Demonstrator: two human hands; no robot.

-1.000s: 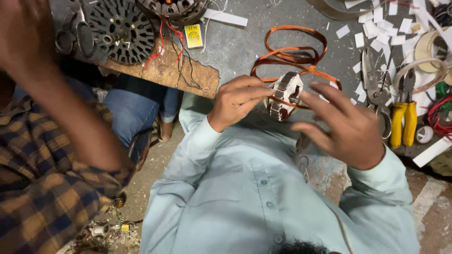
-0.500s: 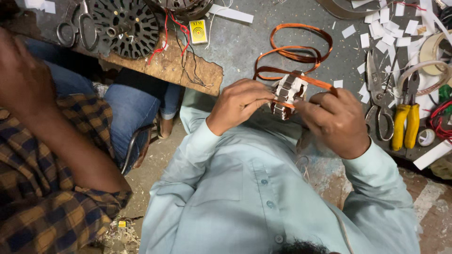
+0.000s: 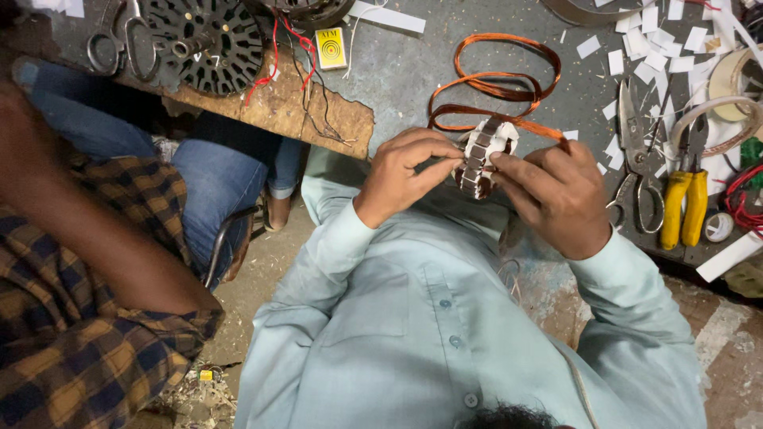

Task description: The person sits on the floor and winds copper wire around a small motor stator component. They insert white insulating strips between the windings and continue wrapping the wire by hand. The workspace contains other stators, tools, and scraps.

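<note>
Pinched between both sets of fingers, the small motor stator [image 3: 481, 159] was gripped by the left hand [image 3: 405, 171] and right hand [image 3: 560, 195], copper wire loops [image 3: 497, 79] trailing across the worktop [image 3: 413, 71].

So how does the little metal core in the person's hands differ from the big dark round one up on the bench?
The small core is pale, held up between the left hand and right hand; the large core is dark and lies flat on the bench, untouched. Copper wire loops trail from the small core; red leads run by the large one. Both are slotted, ring-shaped metal parts.
</note>
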